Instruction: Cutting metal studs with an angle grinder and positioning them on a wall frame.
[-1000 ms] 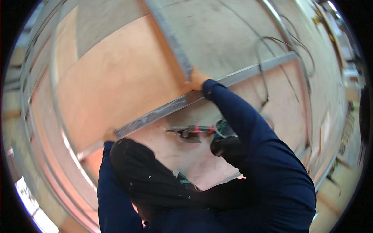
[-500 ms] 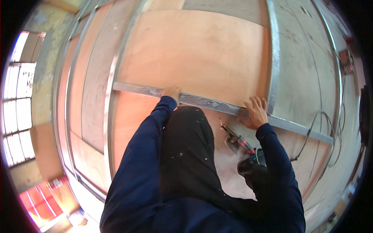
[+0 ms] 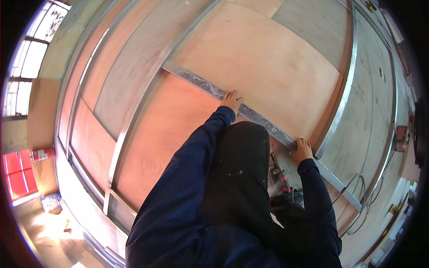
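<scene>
Might shove the long, flat, silver metal bar [image 3: 263, 121] crooked, perhaps by pushing harder with 1 hand than with the other. Whether fixed or loose, cannot tell. Might pinch a fingertip, too, by sliding the right hand [image 3: 302, 151] into the corner next to the 2nd silver metal bar [image 3: 339, 112]. Might bump the black-and-red hand tool [image 3: 283, 177], on the near side of the long bar, by shifting the black-trousered knee [image 3: 250, 156] just beside it. Might scrape the big, pale orange wooden sheet [image 3: 259, 49] by dragging the long bar across it.

As for the long bar: lies right under both hands, slanting from upper left to lower right, and meets a long silver metal rail [image 3: 133, 123] at the upper end. Touches it with the left hand [image 3: 231, 100] left of the middle, fingers bent over the top. Touches it with the right hand lower down, fingers bent over too. Squeezing tight or only resting, cannot tell, with the underside hidden.
</scene>
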A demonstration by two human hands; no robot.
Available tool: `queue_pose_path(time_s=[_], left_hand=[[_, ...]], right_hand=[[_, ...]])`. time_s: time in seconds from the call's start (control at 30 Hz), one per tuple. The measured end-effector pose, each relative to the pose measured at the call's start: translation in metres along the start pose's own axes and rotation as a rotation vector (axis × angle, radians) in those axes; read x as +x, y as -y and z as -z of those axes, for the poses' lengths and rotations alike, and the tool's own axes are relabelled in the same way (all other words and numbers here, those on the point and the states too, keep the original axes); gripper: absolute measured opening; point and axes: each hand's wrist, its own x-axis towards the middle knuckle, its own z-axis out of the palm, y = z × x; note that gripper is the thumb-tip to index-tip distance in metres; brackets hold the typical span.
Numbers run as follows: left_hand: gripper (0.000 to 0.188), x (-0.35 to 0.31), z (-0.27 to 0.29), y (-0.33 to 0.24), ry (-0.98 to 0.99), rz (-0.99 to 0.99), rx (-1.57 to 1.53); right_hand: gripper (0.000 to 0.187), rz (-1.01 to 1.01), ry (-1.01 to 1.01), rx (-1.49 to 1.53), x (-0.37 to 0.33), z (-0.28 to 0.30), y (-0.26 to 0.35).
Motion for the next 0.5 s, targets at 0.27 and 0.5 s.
queue_pose_path(time_s=[0.27,0.5], left_hand=[[0.108,-0.135,0.018,-0.018,0.044,0.724,-0.134],[0.126,-0.184,0.038,-0.017,0.279,0.9,-0.058]], right_hand=[[0.059,-0.059,0.049,-0.056,0.002,-0.001,-0.001],[0.061,-0.034,0.108,-0.071,0.005,0.003,0.002]])
